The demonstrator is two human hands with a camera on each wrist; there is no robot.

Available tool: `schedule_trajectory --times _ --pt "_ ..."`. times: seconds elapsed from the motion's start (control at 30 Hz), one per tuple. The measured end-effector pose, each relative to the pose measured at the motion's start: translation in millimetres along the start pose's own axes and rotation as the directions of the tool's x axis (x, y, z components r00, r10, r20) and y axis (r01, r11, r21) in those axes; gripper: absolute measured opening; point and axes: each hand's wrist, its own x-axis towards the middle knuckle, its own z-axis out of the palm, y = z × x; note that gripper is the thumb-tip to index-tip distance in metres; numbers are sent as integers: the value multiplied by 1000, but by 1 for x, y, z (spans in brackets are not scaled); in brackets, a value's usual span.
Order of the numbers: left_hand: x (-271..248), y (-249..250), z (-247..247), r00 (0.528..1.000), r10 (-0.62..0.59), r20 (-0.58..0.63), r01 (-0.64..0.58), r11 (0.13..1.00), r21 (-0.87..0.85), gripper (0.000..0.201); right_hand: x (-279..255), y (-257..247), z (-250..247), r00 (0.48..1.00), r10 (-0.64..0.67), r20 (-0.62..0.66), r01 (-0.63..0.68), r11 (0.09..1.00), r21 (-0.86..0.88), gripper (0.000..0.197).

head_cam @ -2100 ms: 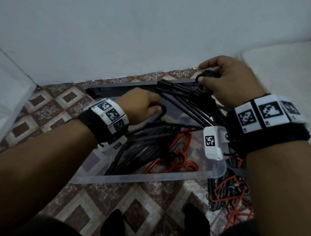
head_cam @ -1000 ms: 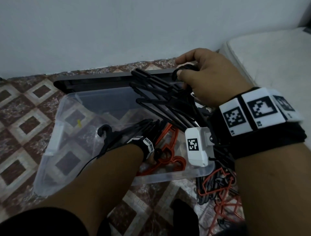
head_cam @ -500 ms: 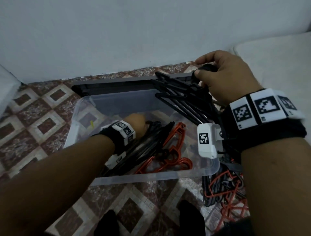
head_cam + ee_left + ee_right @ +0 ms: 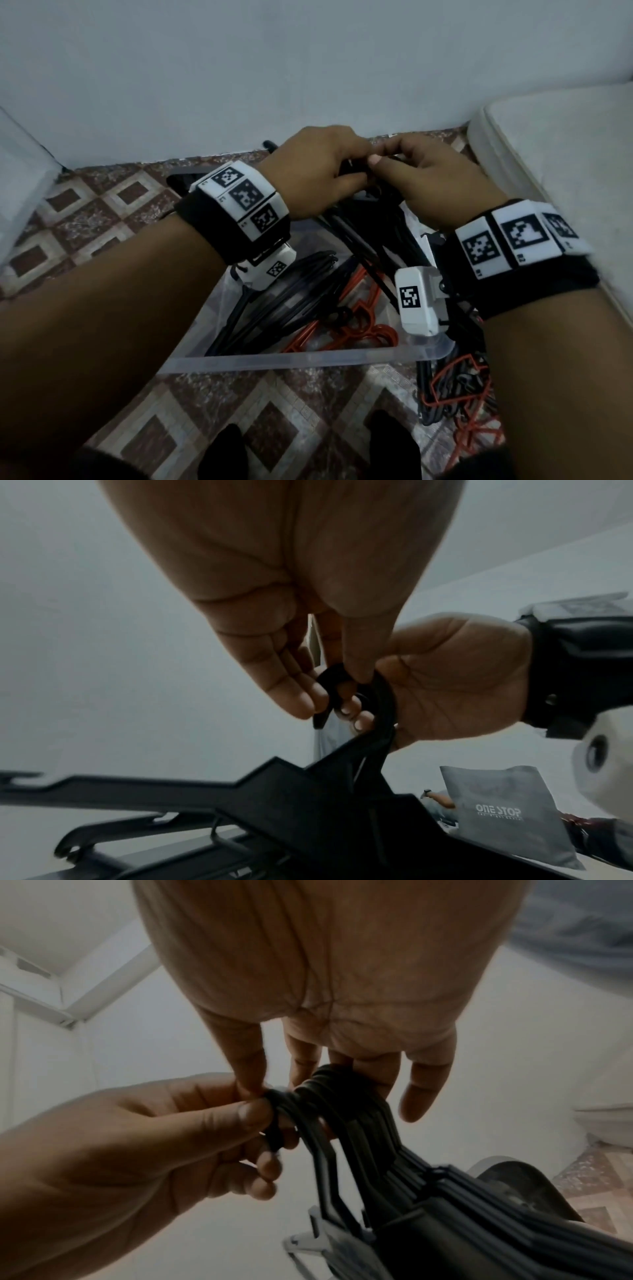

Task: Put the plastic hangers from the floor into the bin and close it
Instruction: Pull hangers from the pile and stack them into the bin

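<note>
Both hands meet over the far side of the clear plastic bin (image 4: 291,359). My right hand (image 4: 424,178) holds a bundle of black hangers (image 4: 363,240) by the hooks (image 4: 318,1091), which hang over its fingers. My left hand (image 4: 318,174) pinches one hook (image 4: 330,681) at the bundle's edge between thumb and fingers. The bundle slants down into the bin. More black hangers (image 4: 284,301) and orange ones (image 4: 370,332) lie inside the bin. A tangle of orange and black hangers (image 4: 459,394) sits on the floor by the bin's right corner.
A dark bin lid (image 4: 178,180) lies against the wall behind the bin. A white mattress (image 4: 565,171) borders the right side. A grey bag (image 4: 507,813) shows in the left wrist view. Patterned floor tiles (image 4: 102,219) spread to the left.
My left hand has come up out of the bin, leaving the hangers there, and now joins my right hand at the hooks of the held bundle.
</note>
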Motion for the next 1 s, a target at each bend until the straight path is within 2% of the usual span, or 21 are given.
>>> schedule_trajectory --times 0.07,0.13,0.2,0.27,0.33,0.37,0.4,0.43,0.47,0.5,0.57,0.6,0.7,0.77,0.8,0.9,1.0 --pt "3 -1 4 998 -26 -59 23 998 -60 19 0 1 -5 999 -4 37 1 997 78 33" --pt "2 -3 11 985 -99 -141 67 975 -213 17 0 4 -10 996 2 85 -13 992 123 45" --pt "-1 -5 20 961 -194 -196 100 908 -407 20 0 6 -10 996 6 95 -9 999 38 48" --pt "-7 -16 36 946 -300 -125 174 793 -584 25 2 9 -8 1000 11 18 -10 999 -45 44" --pt "-20 -37 58 924 -370 91 354 744 -567 37 3 11 -8 996 25 -83 -30 998 -64 39" --pt "-28 -48 72 886 -387 256 464 736 -493 41 3 11 -8 993 31 -114 -38 998 -55 37" --pt "-36 -57 88 810 -383 445 556 742 -374 42 4 11 -10 990 37 -134 -43 998 -45 37" --pt "-43 -65 108 700 -362 615 585 784 -205 40 5 11 -10 989 39 -143 -45 998 -38 36" --pt "-49 -71 128 582 -348 735 537 843 -25 39 5 10 -10 989 34 -146 -40 999 -37 35" --pt "-52 -73 150 477 -352 805 447 886 123 39 6 9 -10 989 25 -148 -32 998 -45 34" --pt "-58 -74 191 346 -351 870 291 922 256 46 6 8 -9 987 6 -159 -17 997 -69 32" --pt "-59 -75 211 309 -345 887 244 930 276 50 7 8 -9 986 -1 -165 -12 997 -73 30" --pt "-62 -78 252 256 -345 903 156 936 314 71 8 11 -12 986 4 -168 -16 997 -74 29" --pt "-62 -83 272 242 -368 898 153 928 339 90 8 14 -14 986 13 -164 -24 998 -66 30" --pt "-62 -86 279 240 -373 897 161 926 342 93 9 15 -15 986 15 -164 -27 997 -66 31" --pt "-60 -94 286 237 -361 902 170 930 327 75 9 17 -18 985 21 -174 -33 997 -66 31" --pt "-56 -93 274 287 -362 887 185 929 320 53 9 18 -19 979 18 -202 -36 996 -85 31"
